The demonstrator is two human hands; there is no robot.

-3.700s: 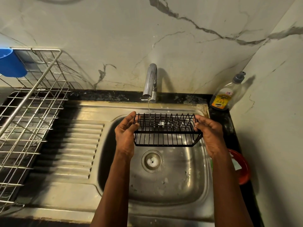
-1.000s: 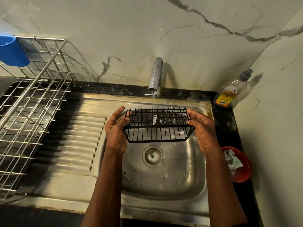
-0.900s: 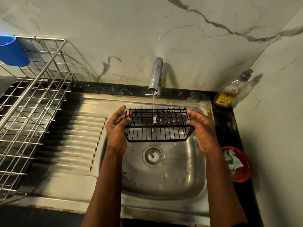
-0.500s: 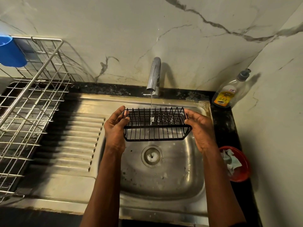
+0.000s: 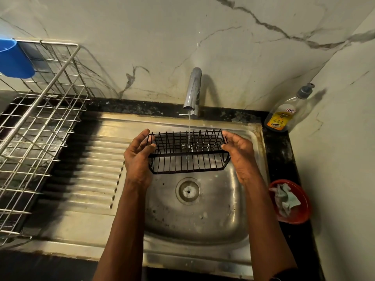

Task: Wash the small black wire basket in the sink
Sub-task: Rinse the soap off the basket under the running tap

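The small black wire basket [image 5: 187, 154] hangs level over the steel sink [image 5: 203, 222], above the drain. A thin stream of water from the chrome tap [image 5: 193, 88] falls through the basket's middle. My left hand [image 5: 138, 157] holds the basket's left end, fingers behind the end wall and thumb on the front rim. The right end is held the same way by my right hand [image 5: 239, 154]. The parts of both end walls under my palms are hidden.
A steel wire dish rack [image 5: 38, 126] with a blue cup [image 5: 14, 57] stands left of the ribbed drainboard [image 5: 85, 171]. A dish soap bottle [image 5: 283, 114] sits in the back right corner. A red bowl [image 5: 300, 216] with a cloth sits right of the sink.
The basket stays under the running water in both hands. It has shifted very slightly, so the stream now falls nearer its middle.
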